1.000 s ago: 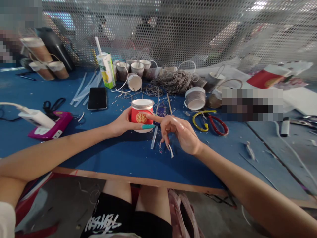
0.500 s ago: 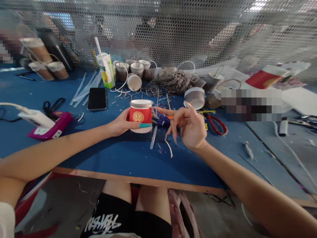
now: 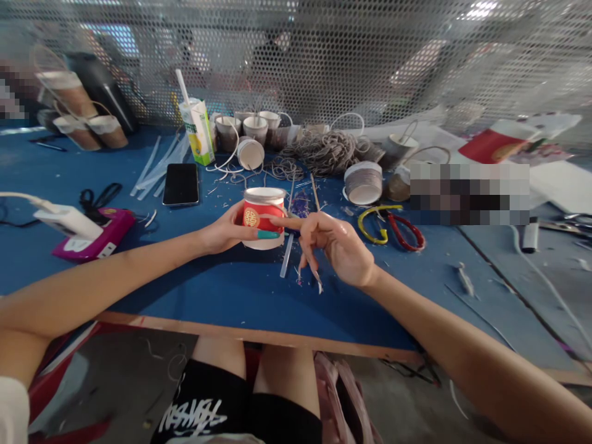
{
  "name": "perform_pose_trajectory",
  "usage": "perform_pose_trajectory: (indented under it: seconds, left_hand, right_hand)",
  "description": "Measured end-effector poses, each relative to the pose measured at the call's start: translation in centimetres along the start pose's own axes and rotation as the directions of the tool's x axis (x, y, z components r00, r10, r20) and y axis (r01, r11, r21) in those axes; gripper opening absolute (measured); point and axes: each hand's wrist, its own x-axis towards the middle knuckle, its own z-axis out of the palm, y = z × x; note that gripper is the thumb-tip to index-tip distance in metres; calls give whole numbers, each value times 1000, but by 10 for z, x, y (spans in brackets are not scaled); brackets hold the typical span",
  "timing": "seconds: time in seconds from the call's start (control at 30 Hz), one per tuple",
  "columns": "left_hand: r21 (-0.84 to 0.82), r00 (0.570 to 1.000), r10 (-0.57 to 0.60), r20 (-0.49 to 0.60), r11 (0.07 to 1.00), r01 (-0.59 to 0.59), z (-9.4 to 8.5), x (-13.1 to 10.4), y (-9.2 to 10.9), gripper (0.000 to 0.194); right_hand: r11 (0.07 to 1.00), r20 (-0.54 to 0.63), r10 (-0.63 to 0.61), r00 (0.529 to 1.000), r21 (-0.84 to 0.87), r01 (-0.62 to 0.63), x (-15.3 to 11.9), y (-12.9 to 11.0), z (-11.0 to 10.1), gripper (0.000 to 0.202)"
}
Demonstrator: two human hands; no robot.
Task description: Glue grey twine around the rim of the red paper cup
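Observation:
A small red cup (image 3: 264,209) with a gold emblem and a grey band round its rim is held upright above the blue table. My left hand (image 3: 226,231) grips it from the left, with the thumb across its lower front. From the right, my right hand (image 3: 330,243) reaches over with the index finger stretched against the cup's front, just right of the emblem. The other fingers of that hand are bent and hang apart, with nothing visible in them. A clear strip (image 3: 287,256) lies on the table between the hands.
Behind the cup are a tangle of grey cord (image 3: 328,153), several small cups and a drink carton (image 3: 198,132). A phone (image 3: 180,184) and a magenta device (image 3: 99,237) lie left. Yellow-and-red-handled pliers (image 3: 406,233) lie right, with a wrapped cup (image 3: 363,184) behind.
My right hand has moved left and slightly down, bringing its index finger across the front of the cup. The emblem has turned to the left. The yellow handle is now uncovered.

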Motion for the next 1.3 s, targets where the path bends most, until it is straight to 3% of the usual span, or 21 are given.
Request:
perform_pose_trajectory:
  seconds: [0.17,0.33,0.53,0.67,0.8,0.87,0.93,1.0,1.07,1.17,1.3]
  left_hand:
    - [-10,999,-18,-40,1000,18,2,1,1,65]
    - [-8,1000,-26,-18,1000,25,2,1,1,66]
    - [-2,1000,-26,-5,1000,26,3,-1,3,69]
    - [8,1000,-23,-14,1000,23,4,-1,4,67]
    - [-15,996,-7,-89,1000,6,4,1,3,66]
    - [-46,987,-14,-159,999,7,4,2,2,66]
    - [-68,978,-27,-204,998,14,3,3,2,65]
    - [-83,977,-27,-211,997,10,3,4,2,63]
    - [-88,979,-18,-204,996,0,3,6,3,62]
    - [-66,973,-7,-232,998,-9,4,8,4,63]
    - [-1,961,29,-274,1000,-30,8,10,4,62]
  right_hand:
    - [1000,13,4,1000,0,-4,-1,2,-2,43]
    - [1000,-51,-12,999,14,13,2,0,-3,46]
    - [999,-226,-28,974,13,32,7,-3,-5,45]
    - [994,-427,-106,898,-23,106,10,1,-10,42]
    - [962,-599,-265,756,-223,160,13,5,-23,36]
    - [876,-557,-348,754,-479,51,14,4,-31,30]
    - [647,-442,-336,831,-750,-137,14,0,-36,29]
    - [350,-373,-202,905,-891,-289,14,-7,-38,32]
    - [142,-382,-12,924,-915,-377,14,-14,-36,36]
    - [21,-354,207,912,-930,-366,12,-22,-31,41]
    - [-94,-277,314,908,-961,-260,12,-25,-23,43]
